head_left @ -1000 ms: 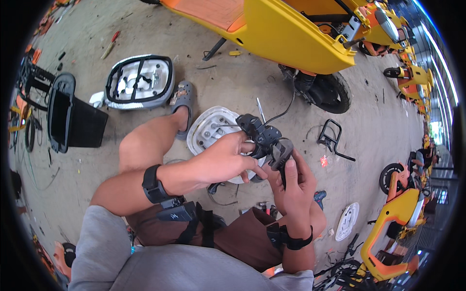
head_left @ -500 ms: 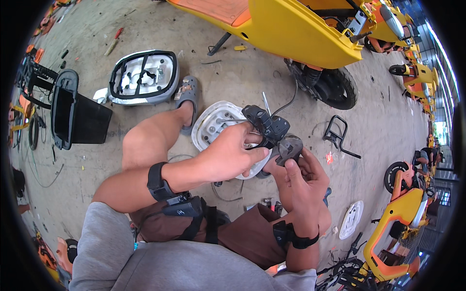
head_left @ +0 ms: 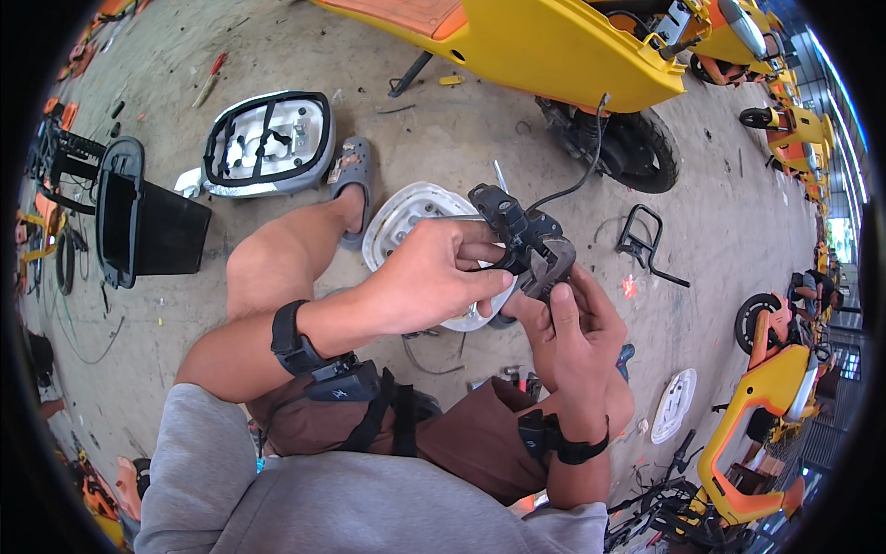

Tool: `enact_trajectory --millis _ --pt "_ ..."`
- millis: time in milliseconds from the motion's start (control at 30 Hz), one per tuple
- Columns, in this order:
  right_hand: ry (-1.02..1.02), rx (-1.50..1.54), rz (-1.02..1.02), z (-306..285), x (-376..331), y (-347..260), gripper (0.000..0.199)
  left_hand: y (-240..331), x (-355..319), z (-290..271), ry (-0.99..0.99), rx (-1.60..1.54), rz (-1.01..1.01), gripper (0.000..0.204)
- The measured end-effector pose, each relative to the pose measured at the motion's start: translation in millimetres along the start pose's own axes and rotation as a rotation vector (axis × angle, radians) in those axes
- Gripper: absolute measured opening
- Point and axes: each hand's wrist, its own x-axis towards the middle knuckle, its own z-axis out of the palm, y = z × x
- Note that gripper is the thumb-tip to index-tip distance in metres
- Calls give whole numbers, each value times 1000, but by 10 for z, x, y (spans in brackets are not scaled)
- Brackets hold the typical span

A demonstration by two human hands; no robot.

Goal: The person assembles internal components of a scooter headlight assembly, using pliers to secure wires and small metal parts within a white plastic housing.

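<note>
Between my hands is a black assembly (head_left: pixel 510 222) of plastic and metal blocks, with a black cable (head_left: pixel 583 185) curving up from it toward the scooter's rear wheel. My left hand (head_left: pixel 443 272) pinches its lower left side, fingers bent and thumb pressed in. With thumb and fingertips, my right hand (head_left: pixel 583 323) grips a dark grey curved piece (head_left: pixel 554 263) that touches the assembly's lower right end. Whether the two are joined I cannot tell. Behind my left hand, a white oval shell (head_left: pixel 406 208) with holes lies on the floor, partly hidden.
A yellow scooter body (head_left: pixel 554 55) and its black wheel (head_left: pixel 637 152) stand ahead. At left are a white lid with black edging (head_left: pixel 309 138) and a black bin (head_left: pixel 171 226). A bent black metal bracket (head_left: pixel 641 242) lies right. Another yellow scooter frame (head_left: pixel 738 452) stands lower right.
The black assembly has turned and shifted slightly right, toward the grey piece. Its cable now arches higher. My right hand has changed little.
</note>
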Motion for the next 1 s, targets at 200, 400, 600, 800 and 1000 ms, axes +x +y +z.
enact_trajectory --millis 200,400,600,800,1000 --pt "-20 -67 18 4 -12 2 36 -6 5 32 32 31 87 40" --pt "14 -2 14 5 -3 -15 35 -2 -10 5 -2 66 48 41" --pt "-41 24 20 -24 15 100 35 12 -15 12 -4 135 24 41" --pt "-56 1 53 -28 16 76 35 49 -30 11 -49 166 -24 35" --pt "-97 -10 34 -29 20 79 32 26 -34 12 -31 161 19 34"
